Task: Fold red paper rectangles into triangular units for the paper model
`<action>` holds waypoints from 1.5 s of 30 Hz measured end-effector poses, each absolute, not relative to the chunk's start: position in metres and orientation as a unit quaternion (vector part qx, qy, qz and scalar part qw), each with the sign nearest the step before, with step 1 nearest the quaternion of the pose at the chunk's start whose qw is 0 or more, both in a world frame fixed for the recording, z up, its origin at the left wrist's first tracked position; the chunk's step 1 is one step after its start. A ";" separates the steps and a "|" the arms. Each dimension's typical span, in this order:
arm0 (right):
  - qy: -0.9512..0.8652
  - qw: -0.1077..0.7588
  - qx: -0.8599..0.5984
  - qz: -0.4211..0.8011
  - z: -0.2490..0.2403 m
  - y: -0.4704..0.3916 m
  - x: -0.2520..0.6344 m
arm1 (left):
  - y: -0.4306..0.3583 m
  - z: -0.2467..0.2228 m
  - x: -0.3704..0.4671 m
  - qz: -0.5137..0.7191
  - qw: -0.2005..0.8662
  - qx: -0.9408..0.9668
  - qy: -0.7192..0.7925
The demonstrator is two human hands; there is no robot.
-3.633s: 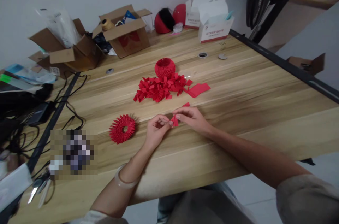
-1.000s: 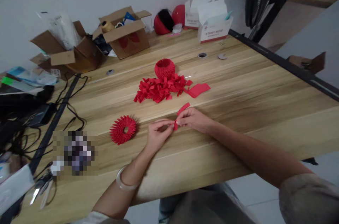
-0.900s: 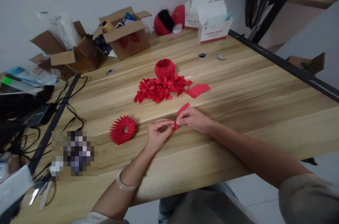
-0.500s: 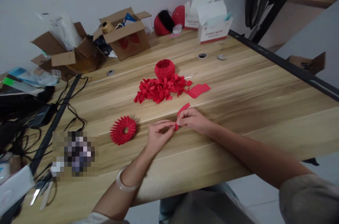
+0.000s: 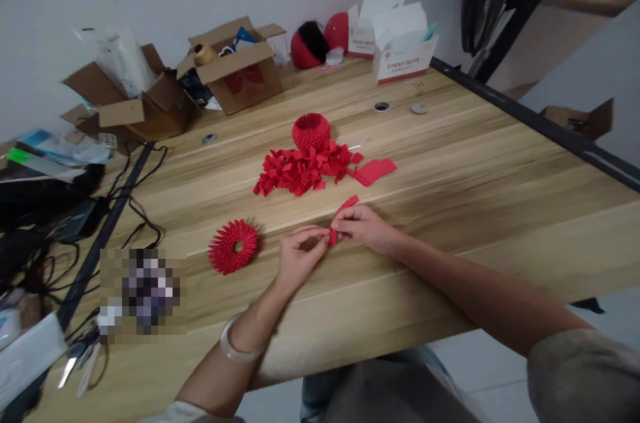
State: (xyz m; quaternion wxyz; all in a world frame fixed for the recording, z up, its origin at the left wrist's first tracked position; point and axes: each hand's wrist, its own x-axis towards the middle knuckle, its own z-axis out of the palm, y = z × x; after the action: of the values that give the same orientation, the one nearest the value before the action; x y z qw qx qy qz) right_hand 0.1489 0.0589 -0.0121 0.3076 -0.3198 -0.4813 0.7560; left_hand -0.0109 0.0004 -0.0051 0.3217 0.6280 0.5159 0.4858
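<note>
Between my two hands is a small red paper piece (image 5: 333, 236), pinched from both sides just above the table. My left hand (image 5: 303, 251) grips its left side with thumb and forefinger. From the right, my right hand (image 5: 364, 226) pinches it close to the left fingertips. A red strip with a notched edge (image 5: 349, 202) shows just beyond my right fingers; whether it joins the pinched piece I cannot tell. To the left lies a spiky red paper ring (image 5: 233, 247). Farther back are a heap of folded red paper pieces (image 5: 295, 171), a round red paper bowl (image 5: 311, 131) and flat red paper (image 5: 376, 171).
Open cardboard boxes (image 5: 245, 79) and white sticky note boxes (image 5: 404, 66) stand along the wall. Black cables (image 5: 133, 203) and keys (image 5: 75, 356) lie at the left. Two round cable holes (image 5: 383, 107) are at the back right of the wooden table (image 5: 450, 169).
My fingers have shifted slightly around the small red paper piece, and more of it shows between them. The ring, heap and bowl have stayed in place.
</note>
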 end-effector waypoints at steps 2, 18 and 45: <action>-0.508 0.318 -0.320 0.734 -0.012 0.058 0.149 | 0.000 -0.004 -0.010 0.482 0.324 0.628 0.517; -0.556 0.339 -0.336 0.681 -0.005 0.057 0.149 | 0.002 -0.003 -0.010 0.488 0.377 0.590 0.521; -0.570 0.319 -0.330 0.681 -0.009 0.056 0.148 | 0.007 -0.007 -0.013 0.557 0.360 0.547 0.511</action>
State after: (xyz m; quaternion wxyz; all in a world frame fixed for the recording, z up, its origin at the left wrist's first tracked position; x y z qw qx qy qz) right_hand 0.1482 0.0556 -0.0090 0.3195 -0.3297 -0.5703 0.6812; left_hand -0.0133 0.0073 -0.0074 0.3601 0.5466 0.5110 0.5571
